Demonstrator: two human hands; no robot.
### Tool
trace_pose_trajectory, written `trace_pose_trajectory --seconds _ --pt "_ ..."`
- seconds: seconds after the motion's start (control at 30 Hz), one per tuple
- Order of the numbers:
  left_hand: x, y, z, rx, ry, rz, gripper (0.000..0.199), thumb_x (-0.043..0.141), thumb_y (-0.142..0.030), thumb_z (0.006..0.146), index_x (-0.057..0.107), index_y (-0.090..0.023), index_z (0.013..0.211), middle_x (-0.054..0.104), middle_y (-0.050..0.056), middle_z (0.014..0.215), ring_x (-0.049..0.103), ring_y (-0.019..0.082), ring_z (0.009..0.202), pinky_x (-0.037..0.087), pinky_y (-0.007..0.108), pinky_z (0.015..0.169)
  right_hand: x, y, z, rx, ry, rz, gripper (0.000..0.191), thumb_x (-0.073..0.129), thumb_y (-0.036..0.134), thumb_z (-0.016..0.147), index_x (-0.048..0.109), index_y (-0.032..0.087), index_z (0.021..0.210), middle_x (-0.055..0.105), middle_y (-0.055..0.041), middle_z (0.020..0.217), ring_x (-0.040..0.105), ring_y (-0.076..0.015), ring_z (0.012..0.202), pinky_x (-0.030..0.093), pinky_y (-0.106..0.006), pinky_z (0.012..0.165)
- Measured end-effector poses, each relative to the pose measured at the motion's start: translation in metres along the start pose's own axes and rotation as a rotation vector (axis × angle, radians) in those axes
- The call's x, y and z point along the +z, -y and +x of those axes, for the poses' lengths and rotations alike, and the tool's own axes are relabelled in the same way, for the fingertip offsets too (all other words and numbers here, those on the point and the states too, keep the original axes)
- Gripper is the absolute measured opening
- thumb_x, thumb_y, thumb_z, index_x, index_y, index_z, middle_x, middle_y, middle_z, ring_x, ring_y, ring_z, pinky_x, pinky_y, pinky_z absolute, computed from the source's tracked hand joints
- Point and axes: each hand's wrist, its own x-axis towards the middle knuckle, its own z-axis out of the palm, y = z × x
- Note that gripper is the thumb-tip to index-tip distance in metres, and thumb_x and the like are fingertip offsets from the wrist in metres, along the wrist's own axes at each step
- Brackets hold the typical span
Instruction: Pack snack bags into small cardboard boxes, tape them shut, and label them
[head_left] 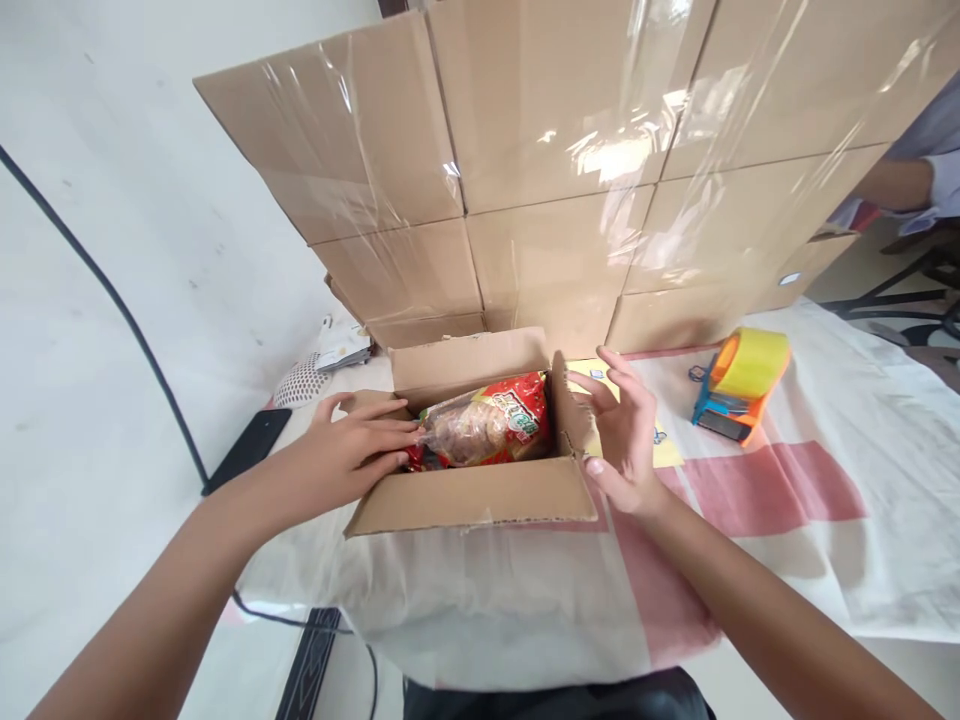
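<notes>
An open cardboard box (472,500) stands on the cloth-covered table with its flaps spread. Inside lies a red, partly clear food packet (487,425), whose contents look brown and lumpy. My left hand (360,445) reaches over the box's left side, fingers stretched flat, with the tips at the packet's left end. At the right side flap, my right hand (626,430) is open, thumb apart from the raised fingers. The thumb tip is close to the flap's lower edge; whether it touches I cannot tell.
Stacked, tape-wrapped cartons (555,230) rise behind the box. An orange tape dispenser with yellow tape (742,385) stands to the right, near a yellow sheet (667,455). At left are a black phone-like object (251,450) and papers (343,345). Another person's arm (896,185) shows at far right.
</notes>
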Motion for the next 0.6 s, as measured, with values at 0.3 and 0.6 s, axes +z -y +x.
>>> trace_pose_trajectory --seconds 0.3,0.6 --pt "0.004 -0.059 0.042 0.090 0.135 -0.110 0.049 0.041 -0.044 0.104 0.047 -0.037 0.152 0.042 -0.004 0.161 0.043 0.023 0.148 0.036 0.042 0.123 -0.004 -0.001 0.001 0.026 0.216 0.037 0.054 0.040 0.056 0.102 0.045 0.035 0.151 0.035 -0.0045 0.164 0.031 -0.0286 0.153 0.027 -0.055 0.126" --pt "-0.001 -0.043 0.003 -0.003 -0.147 0.016 0.039 0.046 -0.043 0.103 0.056 -0.046 0.141 0.049 -0.007 0.156 0.041 0.027 0.150 0.020 0.058 0.128 0.005 0.014 0.015 0.319 0.273 -0.001 0.022 0.052 0.031 0.099 0.072 0.032 0.108 0.017 0.0071 0.171 0.013 -0.0286 0.160 0.017 -0.055 0.128"
